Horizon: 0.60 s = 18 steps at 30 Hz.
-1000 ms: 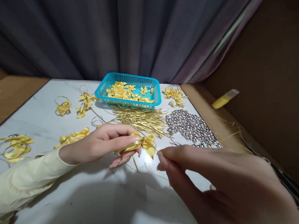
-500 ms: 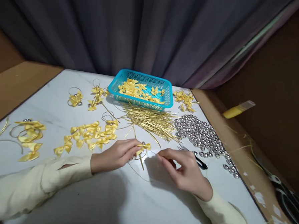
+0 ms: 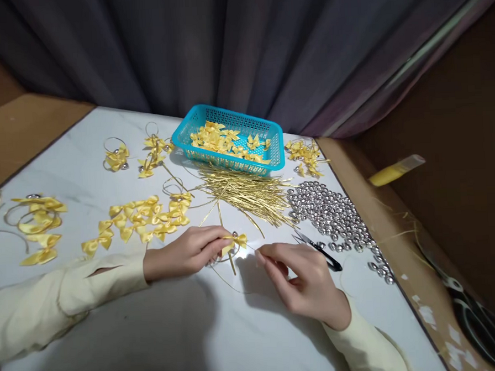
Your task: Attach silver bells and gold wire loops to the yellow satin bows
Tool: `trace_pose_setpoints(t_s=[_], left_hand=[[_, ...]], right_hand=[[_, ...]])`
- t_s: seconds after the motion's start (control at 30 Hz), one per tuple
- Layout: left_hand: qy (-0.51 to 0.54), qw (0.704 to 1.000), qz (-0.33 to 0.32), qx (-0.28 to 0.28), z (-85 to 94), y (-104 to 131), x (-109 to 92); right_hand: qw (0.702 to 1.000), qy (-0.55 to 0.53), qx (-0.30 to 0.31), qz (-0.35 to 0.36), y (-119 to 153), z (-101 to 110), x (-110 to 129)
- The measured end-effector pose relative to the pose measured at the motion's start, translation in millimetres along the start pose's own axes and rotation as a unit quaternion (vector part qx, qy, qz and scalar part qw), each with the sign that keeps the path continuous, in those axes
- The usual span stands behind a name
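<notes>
Between the thumb and fingers of my left hand (image 3: 190,250) is a yellow bow (image 3: 239,241) with a silver bead (image 3: 235,235) at its middle. A thin wire loop hangs around the bow, and a gold strip (image 3: 232,262) lies below it. My right hand (image 3: 300,277) pinches the end of a thin wire (image 3: 251,248) that runs toward the bow. Just behind my right hand lie black thread snips (image 3: 328,257), partly covered by its fingers.
A blue basket (image 3: 280,145) holds yellow bows. Gold twist strips (image 3: 248,194) lie before it, silver beads (image 3: 332,214) to the right. More bows (image 3: 143,217) spread at the left. Large scissors (image 3: 474,317) and a yellow tube (image 3: 392,172) are beyond the right edge.
The whole view has shifted slightly, and more of the snips shows behind my right hand. Both hands keep their pinches on the bow and the wire.
</notes>
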<state>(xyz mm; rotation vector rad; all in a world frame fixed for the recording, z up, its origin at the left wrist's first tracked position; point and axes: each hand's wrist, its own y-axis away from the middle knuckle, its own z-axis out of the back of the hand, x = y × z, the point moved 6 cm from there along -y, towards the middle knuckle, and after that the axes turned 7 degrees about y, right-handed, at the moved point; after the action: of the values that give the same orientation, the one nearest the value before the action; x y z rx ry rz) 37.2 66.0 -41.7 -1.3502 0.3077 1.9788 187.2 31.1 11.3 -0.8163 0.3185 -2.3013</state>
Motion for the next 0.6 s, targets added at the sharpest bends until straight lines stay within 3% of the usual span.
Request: trace_pose_setpoints(t_s=[0.6], left_hand=[[0.009,1.0,0.023,0.003,-0.3,-1.9,1.7]], right_hand=[[1.0,0.013,0.002,-0.024,3.0,-5.4,-2.2]])
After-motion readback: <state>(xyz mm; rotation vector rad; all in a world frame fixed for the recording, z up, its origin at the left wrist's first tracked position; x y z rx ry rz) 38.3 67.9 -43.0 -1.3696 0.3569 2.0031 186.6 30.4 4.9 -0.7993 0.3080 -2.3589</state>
